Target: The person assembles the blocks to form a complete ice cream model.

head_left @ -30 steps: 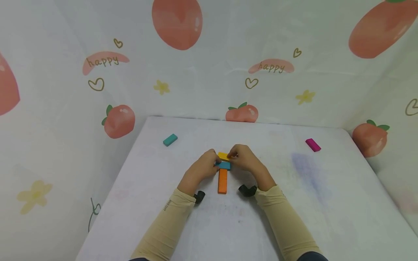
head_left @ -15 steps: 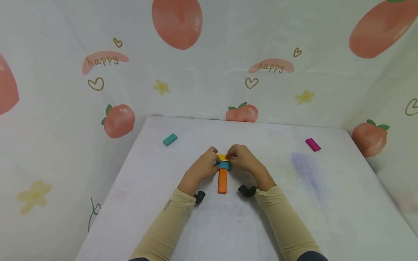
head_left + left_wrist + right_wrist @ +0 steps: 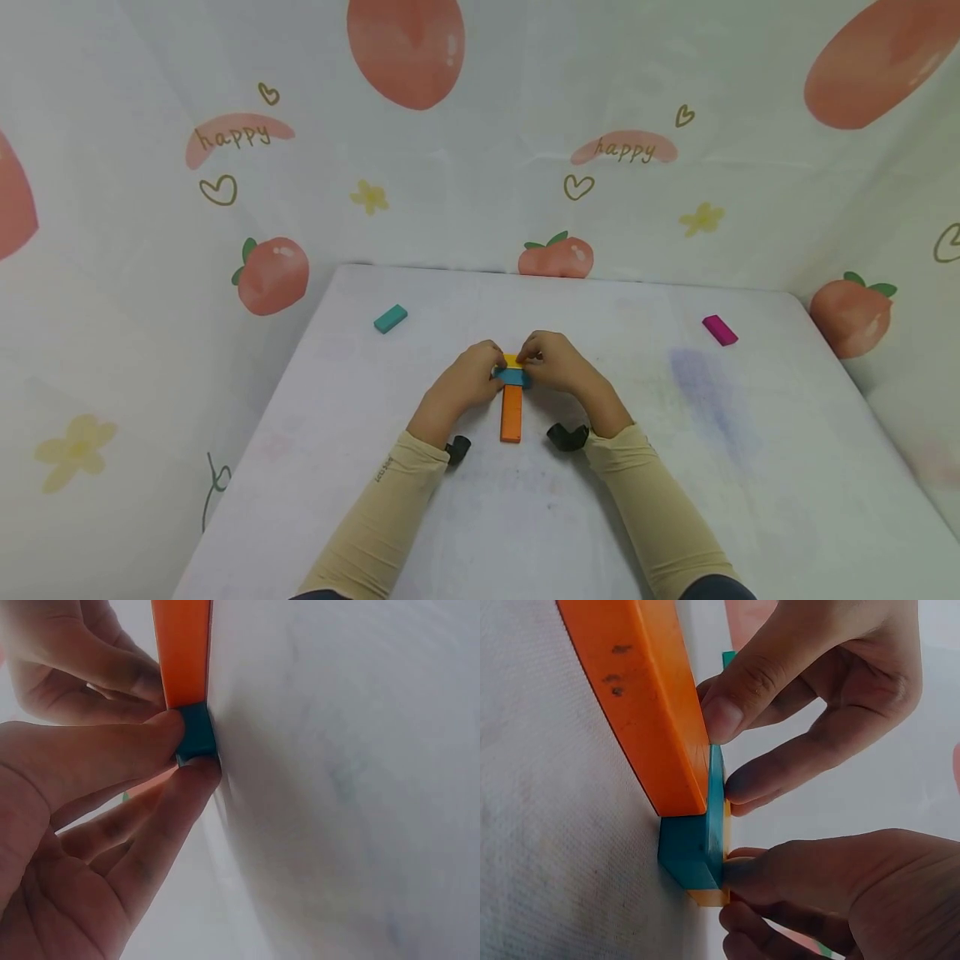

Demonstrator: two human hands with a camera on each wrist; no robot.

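Note:
An orange block lies lengthwise on the table, its far end against a blue block set crosswise. Behind the blue one is a yellow block, mostly covered by fingers. My left hand is at the left end of this group; in the left wrist view its thumb and forefinger pinch the blue block. My right hand pinches the right part of the yellow block, whose end shows beyond the blue one in the right wrist view. Its fingertips also come right up to the blue block's edge.
A teal block lies far left on the white table, and a magenta block far right. A peach-printed cloth rises behind the table. Dark wrist cameras sit inside both forearms.
The yellow block has straightened and shifted slightly left, lining up along the blue one. My right fingertips have moved a little left with it; my left hand has hardly moved.

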